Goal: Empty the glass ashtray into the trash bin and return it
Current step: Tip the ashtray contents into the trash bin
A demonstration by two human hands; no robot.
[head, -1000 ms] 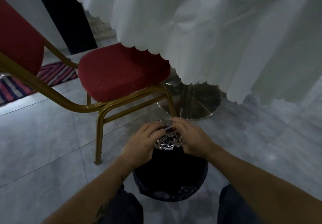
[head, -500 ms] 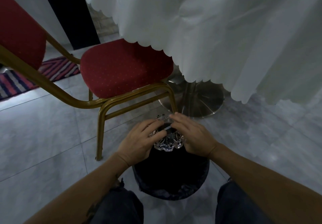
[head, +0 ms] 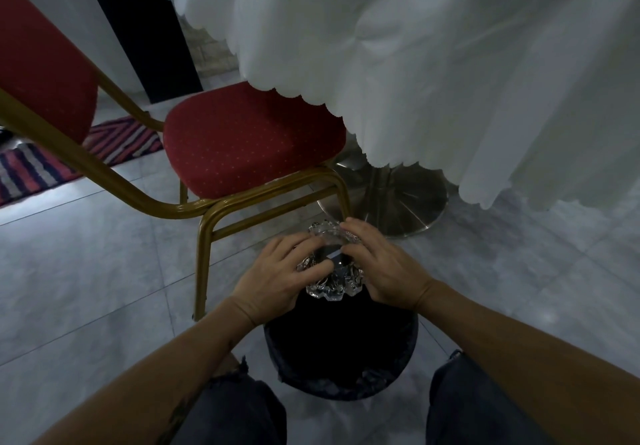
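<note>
Low centre, a black bin (head: 341, 368) with a dark, unreadable inside. Just above its far rim, the left hand (head: 277, 278) and right hand (head: 381, 271) clasp the glass ashtray (head: 332, 287) between them; chair (head: 249, 146) beyond

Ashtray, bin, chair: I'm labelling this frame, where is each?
Ashtray (head: 332, 287): head view, near scalloped rim.
Bin (head: 341, 389): head view, near rim with liner.
Chair (head: 249, 146): head view, red seat cushion.

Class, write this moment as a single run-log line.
stage: emptying | left hand + right hand: both gripping glass ashtray | ashtray: held above black trash bin | return: not yet done
</note>
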